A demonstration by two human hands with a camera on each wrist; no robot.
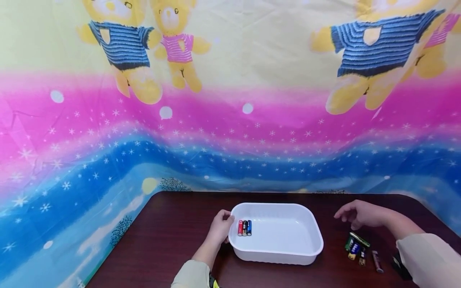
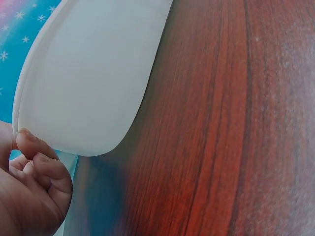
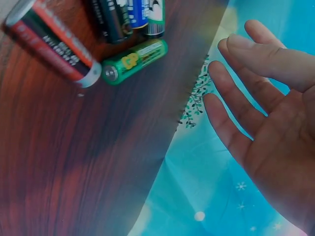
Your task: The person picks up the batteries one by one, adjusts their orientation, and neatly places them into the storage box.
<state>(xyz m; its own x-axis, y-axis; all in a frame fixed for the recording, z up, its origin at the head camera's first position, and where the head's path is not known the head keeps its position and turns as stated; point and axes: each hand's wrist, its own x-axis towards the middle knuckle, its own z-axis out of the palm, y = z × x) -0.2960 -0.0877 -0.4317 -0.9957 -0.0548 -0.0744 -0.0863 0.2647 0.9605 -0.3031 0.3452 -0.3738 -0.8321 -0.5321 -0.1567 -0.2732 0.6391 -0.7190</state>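
White tray point(image 1: 277, 257), lower centre, is gripped by left hand point(image 1: 220, 227); loading seems underway, loose batteries point(image 1: 354, 251) probably wanted next by empty right hand point(image 1: 364, 213).

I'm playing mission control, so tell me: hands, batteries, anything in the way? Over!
Left hand holding white tray. Right hand empty, near loose batteries. Three batteries inside tray. No obstacle seen between right hand and tray.

2 hands point(image 1: 220, 227) point(image 1: 363, 214), 1 white tray point(image 1: 275, 257), 3 batteries point(image 1: 244, 228) inside, 5 loose batteries point(image 1: 354, 251) on table point(image 1: 180, 224).
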